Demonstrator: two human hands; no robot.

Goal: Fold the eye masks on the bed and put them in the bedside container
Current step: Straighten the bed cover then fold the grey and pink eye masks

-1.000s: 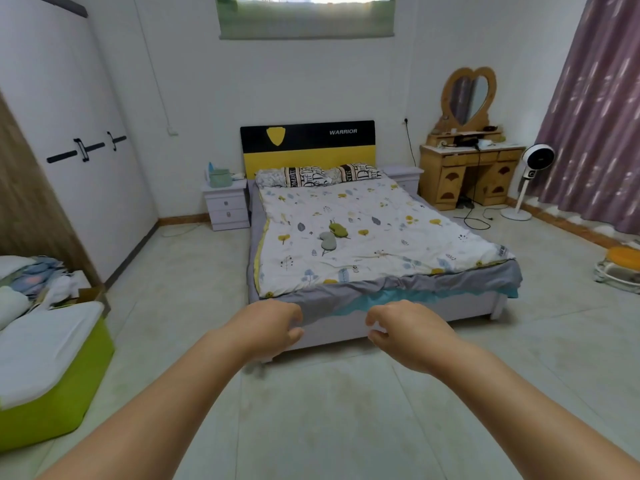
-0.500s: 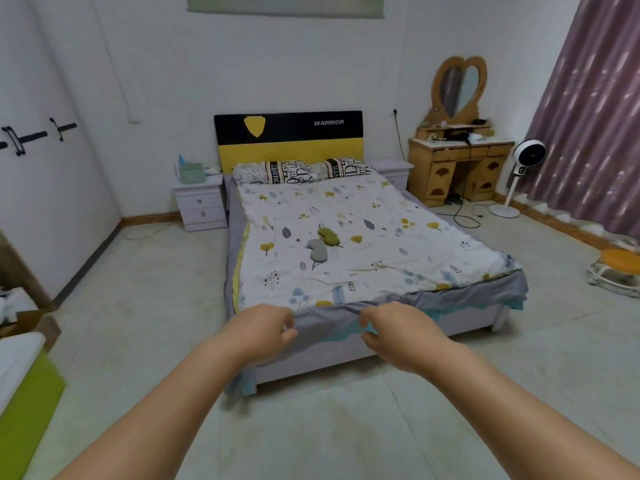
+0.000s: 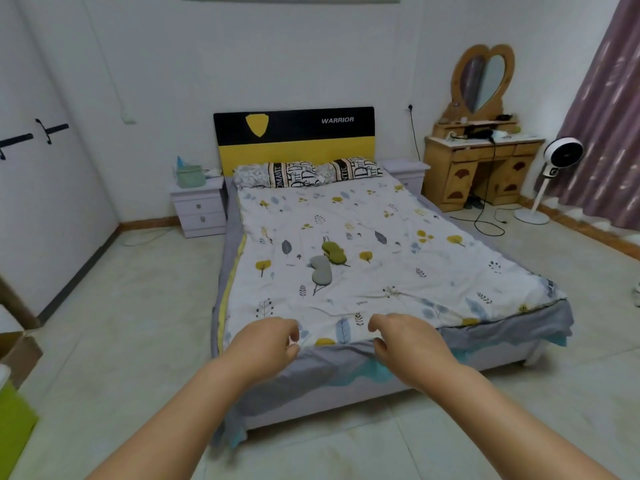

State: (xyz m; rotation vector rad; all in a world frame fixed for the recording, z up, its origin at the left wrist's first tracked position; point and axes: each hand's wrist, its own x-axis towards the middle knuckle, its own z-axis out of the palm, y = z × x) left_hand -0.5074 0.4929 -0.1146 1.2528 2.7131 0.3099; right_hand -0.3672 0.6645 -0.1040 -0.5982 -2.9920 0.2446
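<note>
Two eye masks lie flat in the middle of the bed (image 3: 398, 216): a grey eye mask (image 3: 320, 269) and, just behind and to its right, an olive-green eye mask (image 3: 334, 252), their ends touching. A pale green container (image 3: 190, 176) stands on the left bedside table (image 3: 199, 211). My left hand (image 3: 265, 344) and my right hand (image 3: 405, 339) hover over the foot of the bed, fingers loosely curled and apart, holding nothing. Both hands are well short of the masks.
Two patterned pillows (image 3: 308, 173) lie under the black and yellow headboard (image 3: 294, 135). A wooden dressing table (image 3: 483, 171) with a heart mirror, a white fan (image 3: 561, 155) and a floor cable stand at the right. A wardrobe (image 3: 41, 168) lines the left wall.
I have come closer to the bed, which now fills more of the view. Both hands have advanced from in front of the bed's foot to above its edge.
</note>
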